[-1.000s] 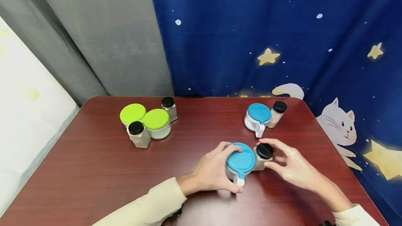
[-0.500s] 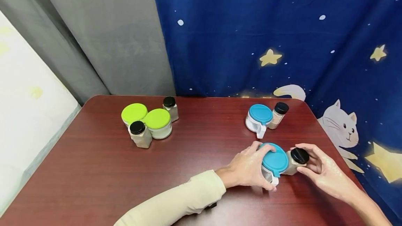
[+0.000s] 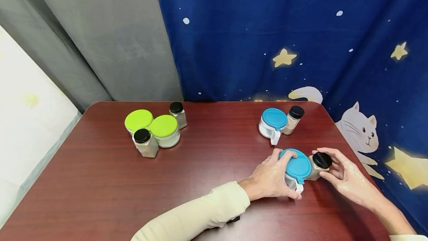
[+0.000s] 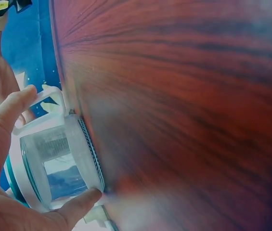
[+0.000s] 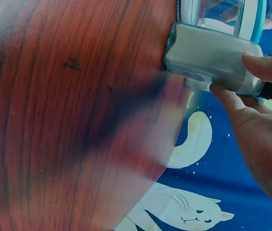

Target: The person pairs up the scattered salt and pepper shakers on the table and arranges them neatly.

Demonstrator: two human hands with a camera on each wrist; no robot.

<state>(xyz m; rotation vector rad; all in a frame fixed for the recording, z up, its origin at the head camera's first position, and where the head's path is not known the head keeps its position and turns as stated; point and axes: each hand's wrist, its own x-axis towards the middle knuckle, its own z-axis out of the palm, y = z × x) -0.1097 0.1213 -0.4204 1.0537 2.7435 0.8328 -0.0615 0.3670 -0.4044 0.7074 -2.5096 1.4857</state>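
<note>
My left hand (image 3: 269, 178) grips a clear seasoning jar with a blue lid (image 3: 298, 166) and a white handle, fingers over the lid and thumb by the handle. In the left wrist view, the jar's see-through wall (image 4: 54, 163) shows between thumb and fingers, its base at the tabletop. Right beside the jar stands a square glass spice bottle with a black cap (image 3: 322, 160), holding pale powder. My right hand (image 3: 351, 181) holds this bottle between thumb and fingers from the right. The right wrist view shows the bottle (image 5: 213, 55) side by side with the jar.
Behind the hands stand another blue-lidded jar (image 3: 274, 119) and a round black-capped shaker (image 3: 292, 120). At the left are two green-lidded jars (image 3: 164, 126) with two black-capped bottles (image 3: 146, 146) beside them. The dark red table (image 3: 207, 151) ends at a curtain (image 3: 227, 47).
Both hands have moved right across the table, taking the blue-lidded jar and spice bottle along together. Most of that shift came in the first half second. The other containers stay in place.
</note>
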